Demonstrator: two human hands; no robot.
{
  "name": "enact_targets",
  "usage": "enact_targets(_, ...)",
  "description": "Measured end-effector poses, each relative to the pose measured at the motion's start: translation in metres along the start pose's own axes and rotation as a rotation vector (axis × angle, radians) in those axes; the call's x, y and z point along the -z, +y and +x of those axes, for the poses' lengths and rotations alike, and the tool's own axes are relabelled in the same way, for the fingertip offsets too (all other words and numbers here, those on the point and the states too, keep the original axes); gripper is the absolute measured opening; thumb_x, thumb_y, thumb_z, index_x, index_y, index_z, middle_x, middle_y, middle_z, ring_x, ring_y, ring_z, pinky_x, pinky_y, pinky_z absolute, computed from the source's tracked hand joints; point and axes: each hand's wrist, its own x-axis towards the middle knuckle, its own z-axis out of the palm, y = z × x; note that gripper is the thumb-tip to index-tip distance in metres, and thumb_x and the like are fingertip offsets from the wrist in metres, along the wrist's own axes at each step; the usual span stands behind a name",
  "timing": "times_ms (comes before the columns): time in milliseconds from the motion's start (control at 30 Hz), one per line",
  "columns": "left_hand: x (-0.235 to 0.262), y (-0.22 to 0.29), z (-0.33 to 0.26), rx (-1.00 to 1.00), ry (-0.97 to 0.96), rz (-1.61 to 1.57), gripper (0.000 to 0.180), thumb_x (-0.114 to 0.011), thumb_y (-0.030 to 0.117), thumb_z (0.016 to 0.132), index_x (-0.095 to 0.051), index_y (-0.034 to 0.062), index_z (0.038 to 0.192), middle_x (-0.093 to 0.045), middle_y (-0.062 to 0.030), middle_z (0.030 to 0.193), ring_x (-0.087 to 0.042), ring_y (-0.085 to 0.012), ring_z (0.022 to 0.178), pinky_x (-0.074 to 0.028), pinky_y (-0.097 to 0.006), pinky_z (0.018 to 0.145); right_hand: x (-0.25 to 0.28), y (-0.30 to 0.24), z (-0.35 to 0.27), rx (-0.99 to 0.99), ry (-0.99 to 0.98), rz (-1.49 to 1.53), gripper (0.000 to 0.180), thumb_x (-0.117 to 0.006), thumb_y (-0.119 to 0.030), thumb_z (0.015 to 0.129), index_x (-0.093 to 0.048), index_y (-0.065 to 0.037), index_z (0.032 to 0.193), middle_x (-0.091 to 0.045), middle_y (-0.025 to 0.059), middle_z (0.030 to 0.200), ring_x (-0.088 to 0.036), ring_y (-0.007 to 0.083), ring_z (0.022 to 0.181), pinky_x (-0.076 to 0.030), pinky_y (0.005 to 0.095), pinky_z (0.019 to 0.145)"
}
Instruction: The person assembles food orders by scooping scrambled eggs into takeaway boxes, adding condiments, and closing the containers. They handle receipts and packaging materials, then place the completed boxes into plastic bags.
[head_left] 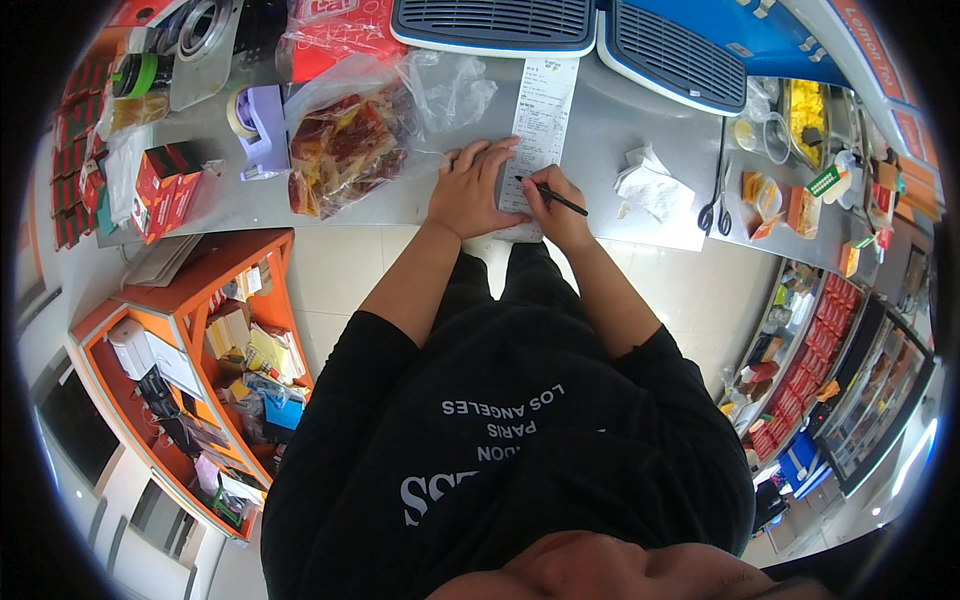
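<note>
Hands are working on a long white paper slip (540, 120) lying on the grey counter (600, 130). The left hand (470, 190) is pressing flat on the slip's left side, fingers spread. The right hand (555, 208) is pinching a dark pen (552, 195), its tip probably touching the slip. A clear bag of snacks (345, 145) is sitting just to the left, and scissors (716, 205) are lying far to the right.

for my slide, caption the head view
Left hand pins a long receipt on the counter while right hand writes with pen.

head camera looks steeply down, close over the counter (600, 130).
</note>
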Motion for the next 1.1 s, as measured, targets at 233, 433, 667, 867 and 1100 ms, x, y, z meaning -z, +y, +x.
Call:
enact_targets(233,0.003,0.000,0.001,0.008,-0.026,-0.004,0.094,-0.088,0.056,0.056,-0.048,0.0135,0.130,-0.046,0.0079,0.152,-0.042,-0.0238,0.135,-0.030,-0.049,0.109,0.002,-0.002,0.004,-0.019,0.021,0.018,0.013,-0.068,-0.009,0.096,-0.057,-0.003,0.094,-0.066,0.0109,0.074,-0.063,0.0156,0.062,-0.050,0.0306,0.058)
enact_targets(433,0.002,-0.001,0.000,0.010,-0.032,-0.007,0.094,-0.088,0.057,0.056,-0.047,0.0137,0.130,-0.046,0.0078,0.152,-0.041,-0.0239,0.136,-0.030,-0.049,0.109,0.013,0.003,0.000,-0.092,-0.010,0.090,0.013,-0.067,-0.008,0.096,-0.056,-0.003,0.094,-0.063,0.0095,0.072,-0.061,0.0167,0.058,-0.048,0.0311,0.053)
enact_targets(667,0.001,0.001,0.000,0.010,-0.010,0.003,0.092,-0.088,0.054,0.057,-0.047,0.0139,0.129,-0.047,0.0081,0.150,-0.041,-0.0227,0.135,-0.031,-0.049,0.108,0.010,-0.004,-0.005,-0.030,-0.044,0.076,0.013,-0.068,-0.007,0.095,-0.056,-0.002,0.095,-0.064,0.0107,0.074,-0.063,0.0179,0.063,-0.050,0.0320,0.057)
enact_targets(867,-0.002,-0.001,-0.001,0.007,0.010,0.015,0.091,-0.088,0.053,0.057,-0.048,0.0150,0.129,-0.047,0.0089,0.150,-0.042,-0.0222,0.135,-0.032,-0.049,0.107,0.004,-0.008,-0.005,-0.019,-0.081,0.025,0.012,-0.069,-0.007,0.094,-0.057,-0.003,0.095,-0.066,0.0124,0.078,-0.064,0.0203,0.067,-0.051,0.0331,0.061)
enact_targets(1100,-0.001,-0.002,-0.001,0.004,-0.014,0.002,0.092,-0.088,0.055,0.058,-0.047,0.0152,0.130,-0.046,0.0077,0.152,-0.041,-0.0237,0.135,-0.030,-0.049,0.108,0.004,0.011,-0.004,-0.067,0.035,0.136,0.010,-0.065,-0.006,0.098,-0.056,-0.002,0.095,-0.066,0.0076,0.077,-0.063,0.0144,0.067,-0.051,0.0287,0.059)
